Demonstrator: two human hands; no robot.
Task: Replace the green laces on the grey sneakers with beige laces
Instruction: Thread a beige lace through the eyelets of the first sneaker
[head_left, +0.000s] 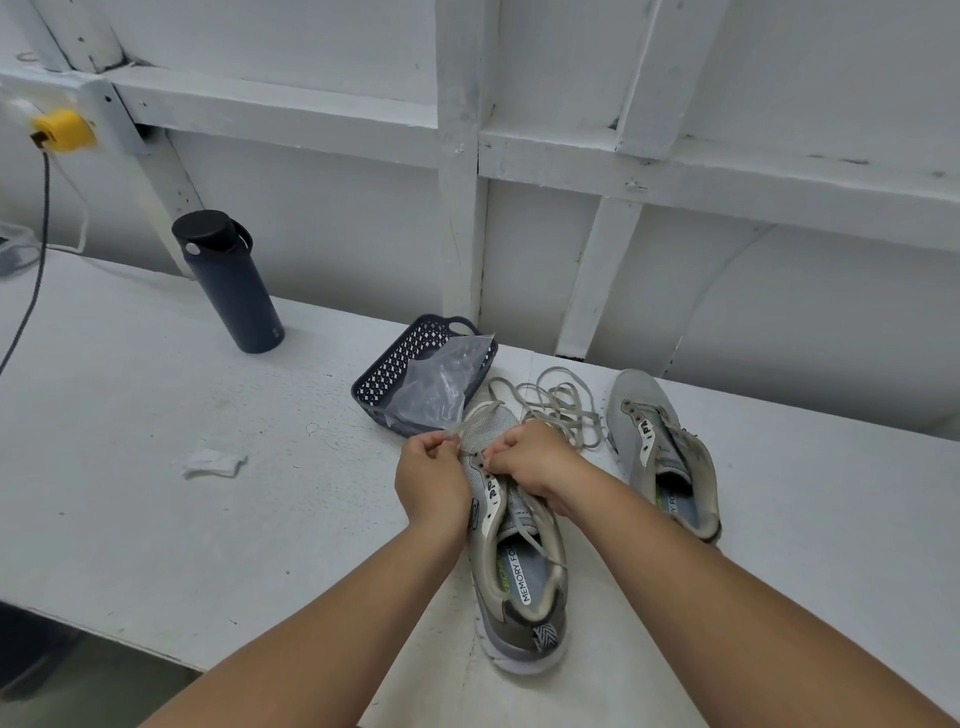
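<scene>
White workbench (156, 467) carries everything; landmark is the near grey sneaker (514, 545), toe pointing away, heel toward the person. Second grey sneaker (665, 457) sits just right of it, apart, unlaced as far as visible. Dark bottle (228, 280) stands well left and behind the near sneaker. Dark mesh basket (415, 358) sits just behind-left of its toe, with a clear plastic bag (441, 384) spilling out of it. Loose tangle of laces (556, 405) lies just behind the toe, between the two shoes; colour reads pale beige-grey, cannot tell for sure which set it is. Crumpled paper scrap (213, 462) lies left of the near sneaker.

Left hand (431, 478) is at the toe-end eyelets, fingers curled, pinching a lace end (452, 428). Right hand (535, 457) is on the other side of the same eyelets, fingers curled tight on the shoe upper or lace; exact contact hidden.

Step judged: threading the new lace through the lowest eyelets of the near sneaker, early in relacing. Next move likely needs the tip fed through the eyelet, pulled snug, ends evened, then crossed upward.
</scene>
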